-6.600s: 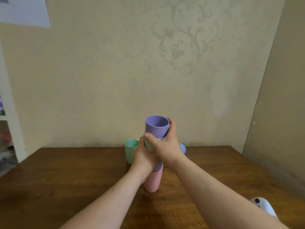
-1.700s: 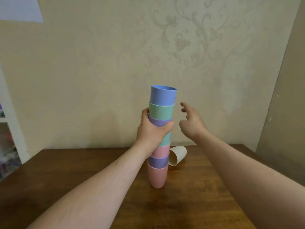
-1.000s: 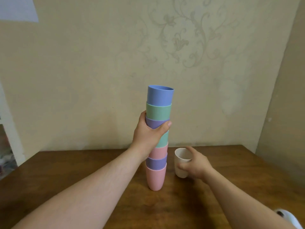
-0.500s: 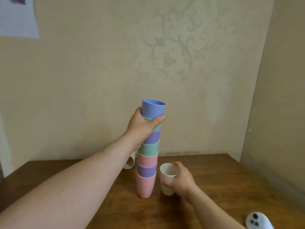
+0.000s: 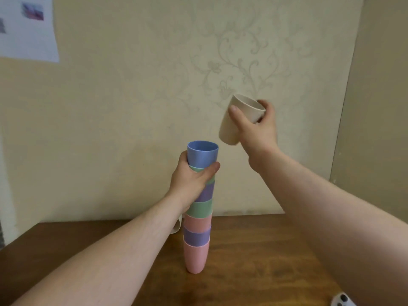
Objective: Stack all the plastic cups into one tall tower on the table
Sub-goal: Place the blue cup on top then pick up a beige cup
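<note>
A tower of several nested plastic cups [image 5: 198,228] stands upright on the brown wooden table [image 5: 265,261], pink at the bottom and blue [image 5: 202,153] on top. My left hand [image 5: 192,180] grips the tower just under the blue cup. My right hand [image 5: 254,129] holds a cream cup [image 5: 231,124] in the air, tilted, above and to the right of the tower's top. Another cream cup [image 5: 176,227] lies on the table behind my left forearm, mostly hidden.
A white controller [image 5: 342,302] lies at the table's front right edge. The wallpapered wall is close behind the table. A sheet of paper [image 5: 26,27] hangs on the wall at upper left.
My right hand has lifted the cream cup from the table up to above and right of the tower's top. My left hand keeps its grip near the tower's top.
</note>
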The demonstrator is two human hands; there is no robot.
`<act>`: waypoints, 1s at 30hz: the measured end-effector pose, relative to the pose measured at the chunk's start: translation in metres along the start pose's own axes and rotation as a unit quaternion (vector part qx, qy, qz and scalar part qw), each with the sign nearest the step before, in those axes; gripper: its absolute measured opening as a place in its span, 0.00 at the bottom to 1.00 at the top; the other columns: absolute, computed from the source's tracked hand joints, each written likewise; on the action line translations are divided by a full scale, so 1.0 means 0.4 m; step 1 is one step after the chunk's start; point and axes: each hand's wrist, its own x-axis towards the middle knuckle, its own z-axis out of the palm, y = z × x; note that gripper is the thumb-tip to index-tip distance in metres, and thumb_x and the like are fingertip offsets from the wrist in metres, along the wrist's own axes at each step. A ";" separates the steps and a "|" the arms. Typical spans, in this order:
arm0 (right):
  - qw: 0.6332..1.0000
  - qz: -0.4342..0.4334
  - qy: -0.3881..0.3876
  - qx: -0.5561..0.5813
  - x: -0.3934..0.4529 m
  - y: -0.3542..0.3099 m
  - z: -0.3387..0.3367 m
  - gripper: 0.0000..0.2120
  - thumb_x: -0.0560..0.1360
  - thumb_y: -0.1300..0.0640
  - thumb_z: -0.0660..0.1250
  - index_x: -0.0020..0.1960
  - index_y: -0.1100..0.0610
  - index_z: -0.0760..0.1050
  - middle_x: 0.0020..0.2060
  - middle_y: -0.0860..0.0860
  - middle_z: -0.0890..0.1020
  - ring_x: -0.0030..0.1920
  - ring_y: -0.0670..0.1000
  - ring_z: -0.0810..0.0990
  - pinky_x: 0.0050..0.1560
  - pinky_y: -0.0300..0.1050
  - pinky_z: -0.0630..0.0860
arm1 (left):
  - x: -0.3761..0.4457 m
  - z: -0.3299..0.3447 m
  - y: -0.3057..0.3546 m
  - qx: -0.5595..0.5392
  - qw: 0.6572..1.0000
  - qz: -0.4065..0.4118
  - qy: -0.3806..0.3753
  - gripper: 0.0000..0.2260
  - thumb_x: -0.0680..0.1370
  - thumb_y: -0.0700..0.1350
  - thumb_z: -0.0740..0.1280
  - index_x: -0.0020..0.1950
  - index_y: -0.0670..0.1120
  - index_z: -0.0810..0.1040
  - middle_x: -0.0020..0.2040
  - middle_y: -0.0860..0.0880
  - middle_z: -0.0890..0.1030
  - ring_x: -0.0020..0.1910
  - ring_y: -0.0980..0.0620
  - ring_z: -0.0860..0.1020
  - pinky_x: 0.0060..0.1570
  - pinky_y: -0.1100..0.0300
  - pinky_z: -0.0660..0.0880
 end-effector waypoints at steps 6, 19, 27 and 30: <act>0.991 -0.016 -0.104 -0.087 -0.049 0.015 0.112 0.41 0.70 0.43 0.82 0.77 0.47 0.68 0.62 0.46 0.80 0.62 0.50 0.82 0.61 0.50 0.83 | -0.005 -0.006 0.018 0.037 0.999 -0.028 0.018 0.28 0.68 0.59 0.81 0.63 0.56 0.74 0.52 0.54 0.86 0.48 0.50 0.86 0.46 0.51 0.83; 0.981 0.046 -0.179 -0.066 -0.083 0.089 0.122 0.36 0.74 0.49 0.82 0.76 0.48 0.67 0.61 0.47 0.80 0.61 0.51 0.82 0.58 0.45 0.81 | -0.023 -0.014 0.012 0.061 0.998 -0.024 0.014 0.30 0.63 0.61 0.79 0.59 0.55 0.72 0.49 0.55 0.85 0.47 0.53 0.86 0.45 0.53 0.82; 0.964 0.097 -0.223 -0.105 -0.168 0.273 0.075 0.37 0.69 0.54 0.84 0.70 0.43 0.67 0.56 0.49 0.85 0.57 0.54 0.87 0.59 0.58 0.86 | -0.191 -0.053 -0.245 0.126 0.983 -0.100 -0.084 0.35 0.71 0.46 0.82 0.72 0.61 0.68 0.57 0.64 0.79 0.58 0.60 0.81 0.57 0.58 0.78; 0.950 0.166 -0.225 -0.140 -0.272 0.429 0.032 0.38 0.60 0.51 0.84 0.66 0.41 0.72 0.54 0.47 0.87 0.55 0.52 0.88 0.58 0.59 0.86 | -0.270 -0.077 -0.376 0.179 0.961 -0.147 -0.154 0.41 0.73 0.45 0.81 0.77 0.65 0.62 0.64 0.60 0.82 0.67 0.54 0.80 0.61 0.62 0.75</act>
